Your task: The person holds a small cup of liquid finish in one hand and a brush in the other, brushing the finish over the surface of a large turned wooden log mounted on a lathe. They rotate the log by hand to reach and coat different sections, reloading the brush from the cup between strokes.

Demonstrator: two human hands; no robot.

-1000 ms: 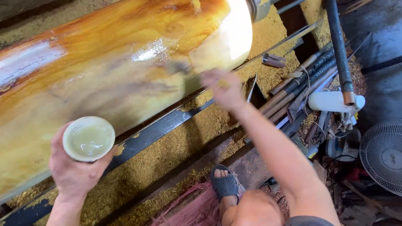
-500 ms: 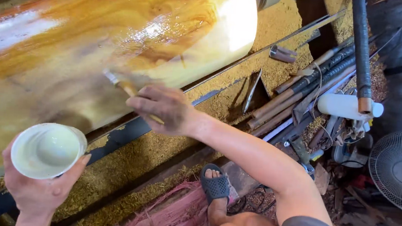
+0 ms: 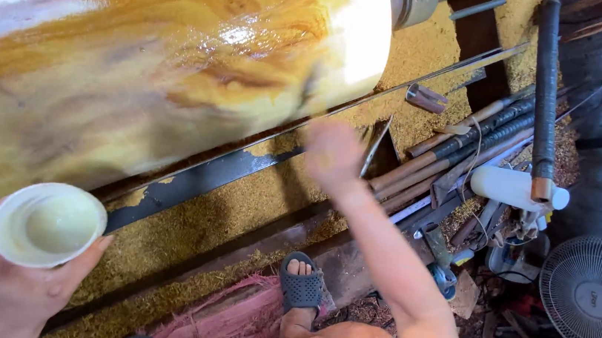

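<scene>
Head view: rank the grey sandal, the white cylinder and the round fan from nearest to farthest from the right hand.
From the right hand:
1. Grey sandal, below the hand, on the foot.
2. White cylinder, to the right, among the tools.
3. Round fan, far right, lower corner.

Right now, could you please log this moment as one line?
left hand: holds pale bowl | right hand: blurred, beside glossy log | floor: sawdust

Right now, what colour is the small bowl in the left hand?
Pale cream-white bowl, best seen in the head view.

Head cam, steep downward, close over log (image 3: 141,63).
</scene>
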